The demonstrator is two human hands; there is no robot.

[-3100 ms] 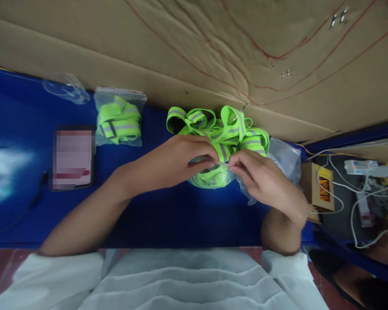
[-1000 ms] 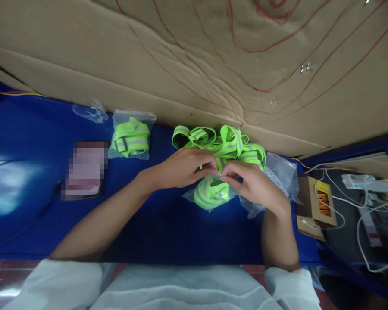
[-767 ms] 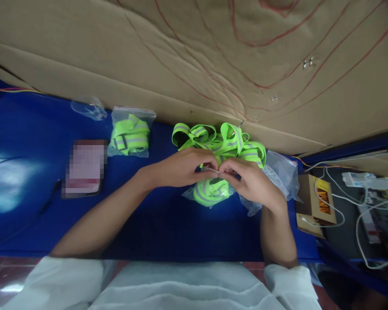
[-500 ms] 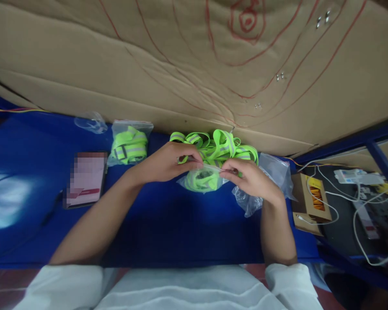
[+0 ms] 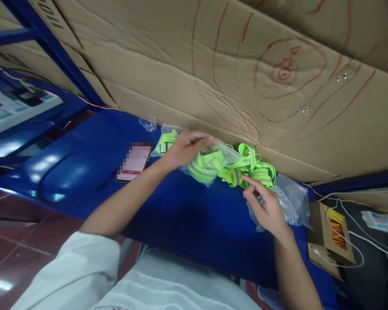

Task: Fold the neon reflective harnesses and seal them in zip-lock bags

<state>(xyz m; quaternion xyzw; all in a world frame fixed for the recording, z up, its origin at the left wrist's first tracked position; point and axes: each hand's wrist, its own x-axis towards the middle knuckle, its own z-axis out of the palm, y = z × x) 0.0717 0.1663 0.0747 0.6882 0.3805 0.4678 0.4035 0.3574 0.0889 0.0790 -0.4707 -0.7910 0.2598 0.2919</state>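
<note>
My left hand (image 5: 189,148) pinches the top edge of a clear zip bag (image 5: 208,165), which hangs tilted with a folded neon-green reflective strap inside. Behind that hand lies another bagged green strap (image 5: 167,142), partly covered by my fingers. My right hand (image 5: 261,200) has let go of the bag; its index finger stretches toward a heap of loose green reflective straps (image 5: 260,172), and its thumb stands apart. Nothing shows between those fingers. Beneath and beside the right hand are empty clear plastic bags (image 5: 292,200).
A phone (image 5: 135,161) lies left on the blue table (image 5: 187,219). At the right are an open cardboard box (image 5: 333,232) and a white cable (image 5: 358,262). Cardboard with red pen lines (image 5: 220,77) walls the back. A crumpled plastic piece (image 5: 148,123) sits back left.
My left hand has carried the bagged strap leftward, toward the other filled bag. My right hand has released the bag and opened near the loose straps. The view has turned left.
</note>
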